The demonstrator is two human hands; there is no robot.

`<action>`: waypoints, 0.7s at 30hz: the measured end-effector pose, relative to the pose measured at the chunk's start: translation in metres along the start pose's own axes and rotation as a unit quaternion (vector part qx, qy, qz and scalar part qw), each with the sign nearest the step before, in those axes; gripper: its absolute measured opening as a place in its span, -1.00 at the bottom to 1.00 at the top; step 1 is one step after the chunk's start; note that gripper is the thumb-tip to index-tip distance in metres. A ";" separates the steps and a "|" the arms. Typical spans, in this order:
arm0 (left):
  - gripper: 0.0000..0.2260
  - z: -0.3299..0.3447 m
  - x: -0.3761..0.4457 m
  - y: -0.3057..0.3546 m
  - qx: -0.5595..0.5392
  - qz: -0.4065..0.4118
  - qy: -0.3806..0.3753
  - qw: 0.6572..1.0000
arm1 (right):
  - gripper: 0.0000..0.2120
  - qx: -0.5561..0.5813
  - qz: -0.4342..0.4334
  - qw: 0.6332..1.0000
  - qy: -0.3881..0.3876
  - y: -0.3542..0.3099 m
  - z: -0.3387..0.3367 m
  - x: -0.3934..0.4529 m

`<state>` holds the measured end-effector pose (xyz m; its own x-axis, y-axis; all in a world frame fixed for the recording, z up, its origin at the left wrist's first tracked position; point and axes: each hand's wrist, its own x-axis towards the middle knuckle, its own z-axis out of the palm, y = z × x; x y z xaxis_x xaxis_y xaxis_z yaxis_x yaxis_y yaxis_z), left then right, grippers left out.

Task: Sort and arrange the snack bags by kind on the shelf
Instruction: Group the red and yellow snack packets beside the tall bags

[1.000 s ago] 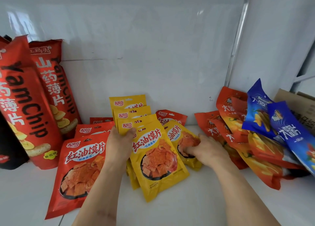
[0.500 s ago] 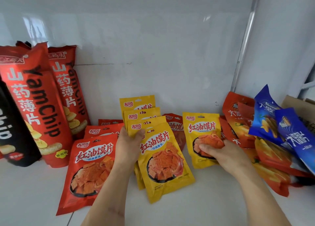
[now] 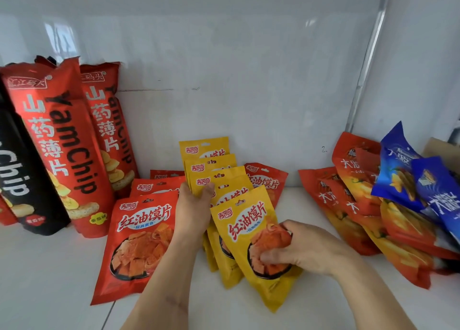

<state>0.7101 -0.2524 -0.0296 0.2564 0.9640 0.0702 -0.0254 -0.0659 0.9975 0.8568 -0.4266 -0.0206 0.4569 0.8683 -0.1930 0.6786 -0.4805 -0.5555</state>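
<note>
on the shelf (image 3: 62, 275), right hand (image 3: 302, 248) grasps a yellow bag (image 3: 249, 235) atop the left hand (image 3: 193, 211)'s gripped yellow stack (image 3: 211, 170); right-side bags (image 3: 388, 205) remain unsorted.

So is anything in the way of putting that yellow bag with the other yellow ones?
Nothing visible. The right hand already holds the yellow bag at the front of the yellow row, which the left hand steadies.
</note>
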 end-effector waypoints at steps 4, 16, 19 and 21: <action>-0.76 0.001 0.000 0.002 0.010 0.001 0.001 1.000 | -0.12 -0.035 0.010 0.999 -0.001 -0.001 0.010 0.007; -0.36 -0.004 -0.014 0.005 -0.057 -0.020 -0.106 0.993 | -0.17 -0.077 0.017 0.997 0.024 -0.016 0.018 0.012; -0.44 -0.009 -0.009 -0.001 -0.052 -0.020 -0.096 0.994 | 0.03 -0.059 0.001 0.998 -0.004 -0.022 0.020 0.013; -0.47 -0.013 -0.005 -0.002 -0.041 -0.013 -0.083 0.996 | 0.12 -0.043 -0.015 0.999 -0.023 -0.026 0.014 0.012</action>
<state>0.6966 -0.2539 -0.0321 0.4131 0.9092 0.0523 -0.0934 -0.0148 0.9955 0.8368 -0.4025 -0.0198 0.4108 0.8859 -0.2154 0.7386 -0.4618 -0.4911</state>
